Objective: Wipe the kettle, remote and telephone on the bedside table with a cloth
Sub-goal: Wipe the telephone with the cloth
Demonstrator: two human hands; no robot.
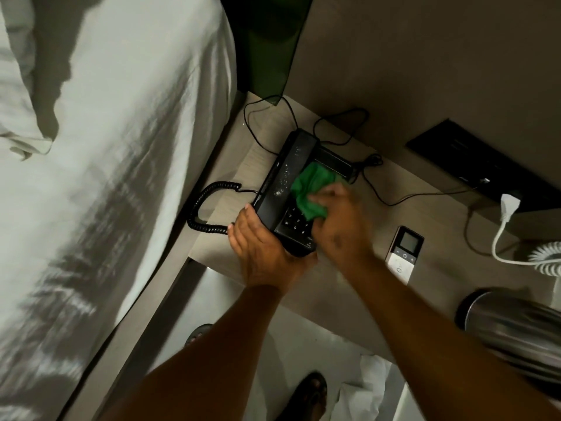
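A black telephone (285, 177) sits on the bedside table (349, 287), its handset speckled with white droplets. My left hand (261, 247) grips the phone's near corner and holds it steady. My right hand (340, 226) presses a green cloth (309, 189) onto the keypad area; the hand is motion-blurred. A white remote (403, 253) with a small screen lies to the right of the phone. The steel kettle (516, 326) stands at the right edge, partly cut off.
A coiled handset cord (209, 205) hangs off the table's left edge beside the bed (106, 177). Thin black cables (334, 129) loop behind the phone. A white plug (508, 208) and cord run to the kettle base (546, 256). A black wall panel (473, 159) is behind.
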